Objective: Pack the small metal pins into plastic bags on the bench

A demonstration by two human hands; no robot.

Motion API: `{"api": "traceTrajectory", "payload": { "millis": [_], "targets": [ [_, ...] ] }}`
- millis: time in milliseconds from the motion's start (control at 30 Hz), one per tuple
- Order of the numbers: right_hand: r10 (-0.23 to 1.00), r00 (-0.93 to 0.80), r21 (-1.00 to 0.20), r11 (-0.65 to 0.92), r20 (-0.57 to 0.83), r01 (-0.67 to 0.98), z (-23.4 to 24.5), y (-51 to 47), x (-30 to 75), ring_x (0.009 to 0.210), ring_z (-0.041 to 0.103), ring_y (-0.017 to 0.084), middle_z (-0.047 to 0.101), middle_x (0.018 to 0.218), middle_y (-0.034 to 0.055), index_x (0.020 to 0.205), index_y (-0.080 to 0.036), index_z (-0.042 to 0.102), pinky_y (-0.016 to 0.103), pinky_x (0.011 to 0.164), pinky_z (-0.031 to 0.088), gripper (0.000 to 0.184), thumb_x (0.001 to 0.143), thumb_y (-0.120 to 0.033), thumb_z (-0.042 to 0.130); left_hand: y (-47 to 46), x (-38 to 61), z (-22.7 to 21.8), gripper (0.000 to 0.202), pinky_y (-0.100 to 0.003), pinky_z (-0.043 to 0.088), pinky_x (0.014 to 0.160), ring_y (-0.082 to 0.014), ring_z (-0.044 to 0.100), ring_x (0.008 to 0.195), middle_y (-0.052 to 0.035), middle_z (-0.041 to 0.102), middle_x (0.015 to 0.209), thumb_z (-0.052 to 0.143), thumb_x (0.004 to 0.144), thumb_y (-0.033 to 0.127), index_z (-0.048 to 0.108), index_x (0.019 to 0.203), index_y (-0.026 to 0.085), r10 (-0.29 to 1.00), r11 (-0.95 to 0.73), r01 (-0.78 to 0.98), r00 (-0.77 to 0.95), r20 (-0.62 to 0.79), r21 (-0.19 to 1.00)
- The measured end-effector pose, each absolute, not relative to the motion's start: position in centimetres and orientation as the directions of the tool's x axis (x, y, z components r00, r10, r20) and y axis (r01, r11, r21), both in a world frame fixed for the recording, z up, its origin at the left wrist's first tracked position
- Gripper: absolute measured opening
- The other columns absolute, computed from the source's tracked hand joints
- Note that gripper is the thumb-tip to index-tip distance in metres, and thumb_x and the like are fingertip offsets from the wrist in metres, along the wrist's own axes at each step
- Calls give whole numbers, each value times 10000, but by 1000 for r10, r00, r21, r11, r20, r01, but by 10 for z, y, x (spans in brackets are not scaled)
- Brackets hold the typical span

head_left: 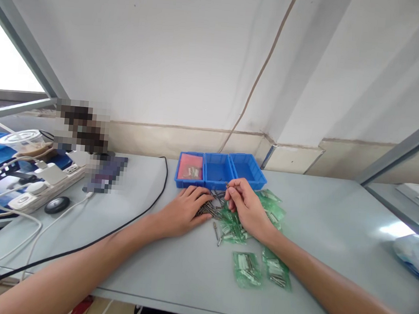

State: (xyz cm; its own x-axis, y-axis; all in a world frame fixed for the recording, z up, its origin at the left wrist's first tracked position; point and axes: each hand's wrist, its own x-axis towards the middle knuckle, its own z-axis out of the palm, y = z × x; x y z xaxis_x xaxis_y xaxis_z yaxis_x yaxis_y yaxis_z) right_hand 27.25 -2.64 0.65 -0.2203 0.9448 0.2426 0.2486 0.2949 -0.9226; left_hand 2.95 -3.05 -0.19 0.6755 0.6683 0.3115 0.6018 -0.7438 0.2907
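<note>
My left hand (186, 209) lies on the table with its fingers spread, curved around a pile of small metal pins (210, 210). Across from it, my right hand (246, 206) is closed in a pinch above the pile's right side. A tiny dark tip shows at its fingertips, too small to name. Green plastic bags (234, 227) with metal parts inside lie under and beside the right hand. Two more filled bags, one a green bag (246, 270) and the other a green bag (276, 273), rest nearer the front edge. A few loose pins (215, 231) lie just below the pile.
Behind the hands stand three joined blue bins (218, 170); the left one holds a pink bag (190, 167). A black cable (126, 225) crosses the table on the left, near a power strip (45, 189), a dark round object (57, 205) and a phone-like device (105, 175).
</note>
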Motion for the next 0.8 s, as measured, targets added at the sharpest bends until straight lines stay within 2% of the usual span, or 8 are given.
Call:
{"api": "traceTrajectory", "payload": {
  "millis": [333, 800],
  "targets": [
    [948, -212, -927, 287, 238, 242, 6, -27, 273, 685, 586, 166, 624, 875, -17, 1049, -272, 466, 318, 639, 505, 206, 1072, -469, 523, -31, 30, -2, 421, -533, 474, 1131, -306, 529, 1320, -111, 571, 1464, 551, 1088, 454, 534, 1464, 265, 671, -741, 601, 671, 314, 300],
    [950, -206, -920, 285, 234, 268, 8, -27, 272, 696, 601, 183, 621, 864, -14, 1032, -280, 468, 340, 659, 526, 220, 1073, -493, 507, -30, 29, -4, 421, -528, 482, 1123, -305, 535, 1310, -115, 581, 1449, 553, 1087, 455, 541, 1458, 255, 664, -747, 600, 676, 319, 285]
  ]
}}
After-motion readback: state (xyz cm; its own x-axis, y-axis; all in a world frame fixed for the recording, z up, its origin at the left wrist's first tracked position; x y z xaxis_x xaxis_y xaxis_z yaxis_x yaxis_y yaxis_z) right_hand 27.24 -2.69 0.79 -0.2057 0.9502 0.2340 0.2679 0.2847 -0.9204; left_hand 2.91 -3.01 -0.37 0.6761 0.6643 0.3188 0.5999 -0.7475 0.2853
